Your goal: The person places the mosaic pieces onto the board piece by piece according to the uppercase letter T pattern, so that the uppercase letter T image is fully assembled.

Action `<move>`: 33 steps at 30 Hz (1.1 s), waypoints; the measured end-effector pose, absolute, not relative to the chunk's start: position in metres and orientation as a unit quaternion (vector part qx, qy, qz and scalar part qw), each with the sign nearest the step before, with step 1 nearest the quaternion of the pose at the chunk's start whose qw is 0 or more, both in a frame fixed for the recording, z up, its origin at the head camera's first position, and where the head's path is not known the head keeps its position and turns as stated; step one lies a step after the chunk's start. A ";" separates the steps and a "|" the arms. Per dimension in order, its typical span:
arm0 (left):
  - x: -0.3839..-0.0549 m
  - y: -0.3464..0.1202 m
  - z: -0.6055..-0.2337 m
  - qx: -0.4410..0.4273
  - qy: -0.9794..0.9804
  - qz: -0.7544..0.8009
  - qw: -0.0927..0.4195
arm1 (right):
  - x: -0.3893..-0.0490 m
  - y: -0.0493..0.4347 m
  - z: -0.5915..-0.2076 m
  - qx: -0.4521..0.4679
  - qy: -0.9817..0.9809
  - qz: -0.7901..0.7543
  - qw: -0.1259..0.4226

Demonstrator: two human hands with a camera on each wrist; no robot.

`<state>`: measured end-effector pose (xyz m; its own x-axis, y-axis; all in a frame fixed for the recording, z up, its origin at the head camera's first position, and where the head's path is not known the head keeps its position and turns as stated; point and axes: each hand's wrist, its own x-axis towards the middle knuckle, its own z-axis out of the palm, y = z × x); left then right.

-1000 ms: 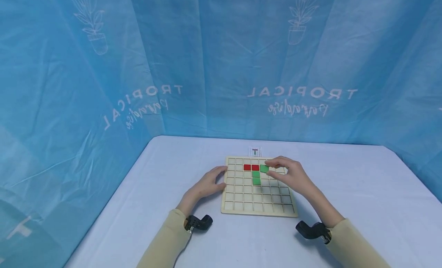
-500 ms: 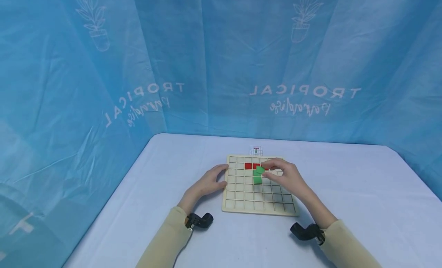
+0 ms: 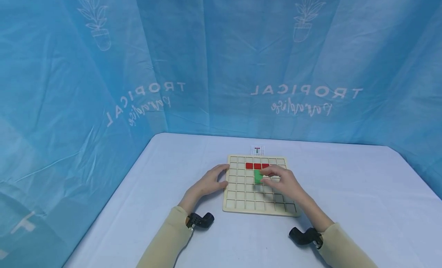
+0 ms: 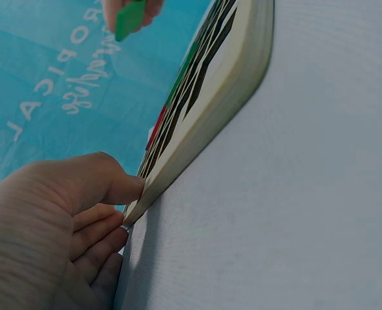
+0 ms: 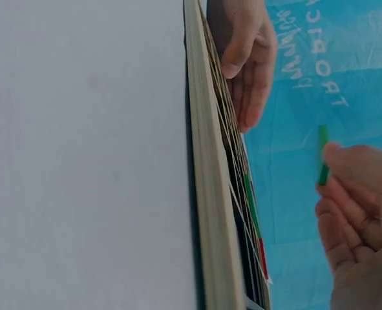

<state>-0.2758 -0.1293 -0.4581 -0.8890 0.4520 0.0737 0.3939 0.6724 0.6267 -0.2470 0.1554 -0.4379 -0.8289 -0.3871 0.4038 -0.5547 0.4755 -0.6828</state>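
A light wooden grid board [image 3: 229, 211] lies on the white table. My left hand [image 3: 206, 183] rests at its left edge, thumb and fingertips touching the rim, as the left wrist view shows close up. My right hand [image 3: 284, 182] pinches a thin green square tile [image 5: 323, 158] between thumb and fingers, held up over the board in both wrist views. In the head view this tile overlaps the green tiles in the column below the red ones. A row of red tiles [image 3: 249, 166] sits in cells near the board's far side, the rightmost partly behind my right fingers.
A small printed grid card [image 3: 257, 150] with a red and green pattern lies just beyond the board's far edge. Blue curtain [image 3: 221, 68] hangs behind and to the left of the table [image 3: 193, 245].
My right hand has carried the green tile left and nearer to me, from over the right end of the red row to over the green column. My left hand stays at the board's edge.
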 end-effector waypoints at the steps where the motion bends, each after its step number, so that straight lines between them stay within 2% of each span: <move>1: -0.276 -0.129 -0.458 0.232 0.914 0.331 0.043 | -0.247 0.155 -0.440 0.277 -0.853 0.432 0.098; 9: -0.277 -0.127 -0.458 0.233 0.915 0.327 0.047 | -0.245 0.154 -0.461 0.270 -0.860 0.426 0.076; 33: -0.278 -0.129 -0.460 0.228 0.915 0.330 0.051 | -0.245 0.156 -0.472 0.303 -0.873 0.365 0.110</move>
<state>-0.2777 -0.1287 -0.4595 -0.8910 0.4504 0.0566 0.3826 0.6780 0.6276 -0.2455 0.1564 -0.4717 -0.7924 -0.4492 0.4127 -0.6092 0.5495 -0.5717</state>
